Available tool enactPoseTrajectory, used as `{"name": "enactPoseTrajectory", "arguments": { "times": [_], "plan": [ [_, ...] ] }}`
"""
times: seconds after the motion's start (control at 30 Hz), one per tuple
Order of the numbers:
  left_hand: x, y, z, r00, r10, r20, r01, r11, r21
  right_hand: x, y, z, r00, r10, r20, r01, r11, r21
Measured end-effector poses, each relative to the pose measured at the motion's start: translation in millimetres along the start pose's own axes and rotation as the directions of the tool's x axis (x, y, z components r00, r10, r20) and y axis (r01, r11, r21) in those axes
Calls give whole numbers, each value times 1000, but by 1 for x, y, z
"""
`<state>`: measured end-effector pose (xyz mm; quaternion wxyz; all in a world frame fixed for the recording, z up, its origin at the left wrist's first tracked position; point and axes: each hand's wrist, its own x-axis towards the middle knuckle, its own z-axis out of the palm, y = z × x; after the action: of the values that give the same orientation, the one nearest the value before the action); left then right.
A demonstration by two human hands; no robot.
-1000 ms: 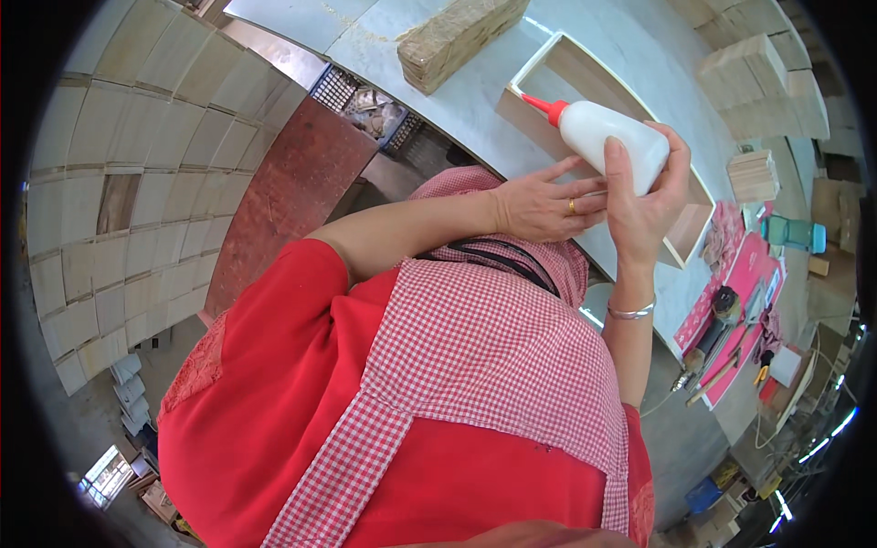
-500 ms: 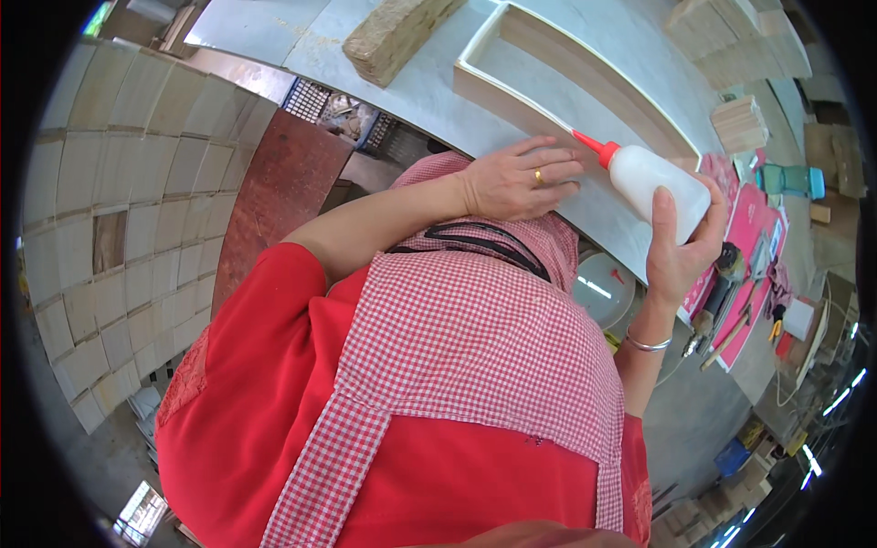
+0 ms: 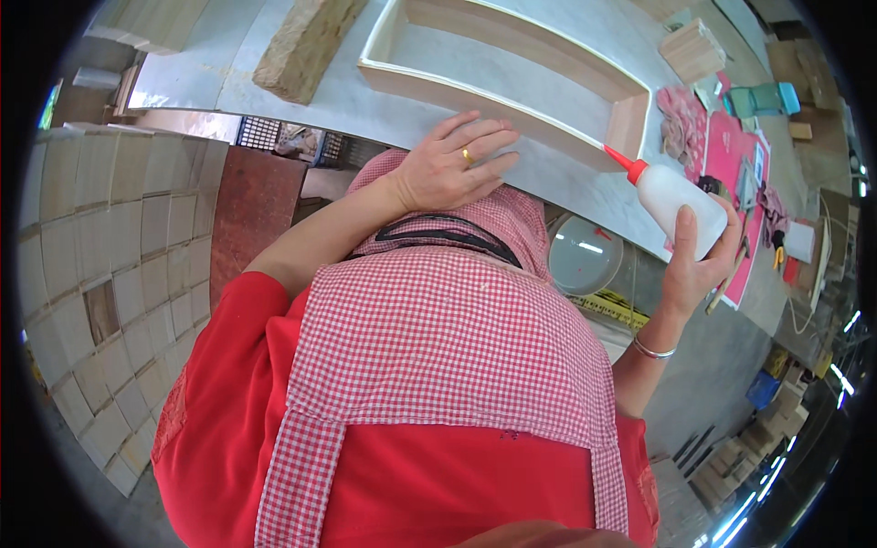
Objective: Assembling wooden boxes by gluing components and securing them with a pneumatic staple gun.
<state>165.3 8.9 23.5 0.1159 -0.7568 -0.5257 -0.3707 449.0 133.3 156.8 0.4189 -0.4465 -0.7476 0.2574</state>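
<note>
A long rectangular wooden frame (image 3: 448, 98) lies on the pale worktable (image 3: 206, 87), its upper edge showing a whitish line. My right hand (image 3: 699, 265) is wrapped round a white squeeze bottle (image 3: 671, 201) with a red pointed nozzle. The bottle is tilted, and its tip is at the frame's near right corner. Close to the near side of the frame, my left hand (image 3: 457, 163) is stretched out with fingers apart, palm down and holding nothing. Whether its fingertips touch the frame I cannot tell.
A rough brown block (image 3: 306, 50) lies left of the frame. Stacked wooden boxes (image 3: 119, 274) stand at far left. To the right are small wood pieces (image 3: 692, 50), a pink cloth (image 3: 681, 123) and a teal container (image 3: 763, 99). A round bucket (image 3: 585, 256) sits below the table edge.
The bottle tip has travelled along the frame's near edge to its right corner. My left hand stays by the near side. The view has shifted, with the table contents appearing further left.
</note>
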Motion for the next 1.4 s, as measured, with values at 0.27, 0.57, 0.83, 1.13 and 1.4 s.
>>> {"name": "enactPoseTrajectory", "arguments": {
  "times": [0.27,0.57,0.83,1.13,1.4],
  "plan": [
    [13,4,-2,999,25,20,-25,999,-20,-3,16,-22,996,12,-86,-15,999,-33],
    [16,5,-7,999,26,30,-24,996,-86,4,41,-33,973,128,-189,-127,992,19],
    [35,19,-26,999,6,37,-5,1000,-19,115,155,-38,932,0,-361,-107,956,-275],
    [28,17,-31,998,42,35,-43,999,3,189,214,11,954,287,-84,-280,759,-588],
    [56,3,-25,995,95,7,-95,995,-26,88,194,-74,877,-86,-472,-160,875,-457]
  ]
}}
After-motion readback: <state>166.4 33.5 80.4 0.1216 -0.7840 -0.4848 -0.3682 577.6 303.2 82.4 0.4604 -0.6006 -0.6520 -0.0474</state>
